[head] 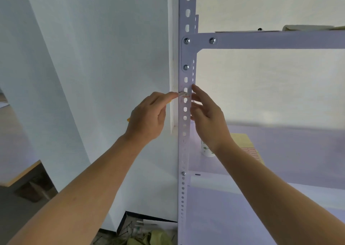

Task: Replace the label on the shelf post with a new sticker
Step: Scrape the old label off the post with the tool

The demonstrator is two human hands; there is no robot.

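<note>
Yellow-handled blade (pixel 180 94), gripped in the curled left hand (pixel 149 116), has its tip at the label (pixel 186 95) on the shelf post (pixel 181 157), probably to lift an edge; right hand (pixel 207 118), fingers loosely straight and holding nothing, steadies the post's far side.

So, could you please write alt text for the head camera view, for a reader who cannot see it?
A person's left hand grips a yellow-handled tool, its tip against a small red-marked label on a white perforated shelf post, while the right hand touches the post's right edge with straight fingers.
</note>
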